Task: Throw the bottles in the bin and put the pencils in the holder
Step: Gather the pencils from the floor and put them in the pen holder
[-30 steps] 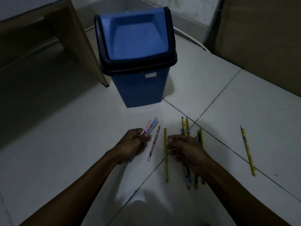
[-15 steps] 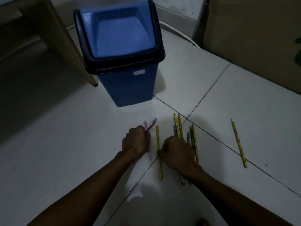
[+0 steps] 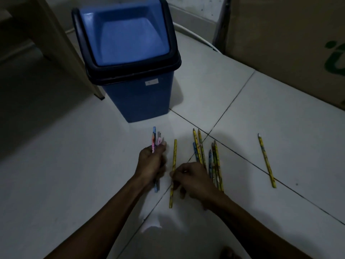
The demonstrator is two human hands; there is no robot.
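— Hands now?
— Right hand (image 3: 194, 181) has just pinched the yellow pencil (image 3: 173, 171), fingers clamped; left hand (image 3: 152, 163) stays shut on its bundle (image 3: 155, 141).
— Rest?
— Pile (image 3: 207, 156) on floor, unmoved; bin (image 3: 138, 98) behind. Gathering continues.

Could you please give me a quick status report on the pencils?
Left hand gripping pink and blue pencils. Right hand pinching yellow pencil. Nothing blocking.

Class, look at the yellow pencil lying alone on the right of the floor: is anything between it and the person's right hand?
Yes. A cluster of pencils lies on the tiled floor between the right hand and the lone yellow pencil. Beyond that cluster the tiles are bare. No holder is in view.
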